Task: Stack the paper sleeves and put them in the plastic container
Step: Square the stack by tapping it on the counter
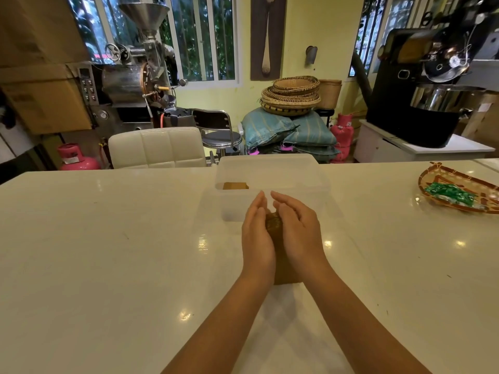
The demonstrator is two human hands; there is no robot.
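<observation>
A stack of brown paper sleeves (280, 255) stands on the white table, pressed between my two palms. My left hand (256, 236) flanks its left side and my right hand (299, 233) its right, fingers straight and pointing away from me. Most of the stack is hidden by the hands. Just beyond them stands a clear plastic container (270, 168), open at the top. Inside it, at the left, lie more brown sleeves (235, 186).
A woven tray (437, 174) holding green wrapped sweets (453, 195) sits at the table's far right. A white padded chair (158, 147) stands behind the table's far edge, with roasting machines, baskets and pink gas cylinders further back.
</observation>
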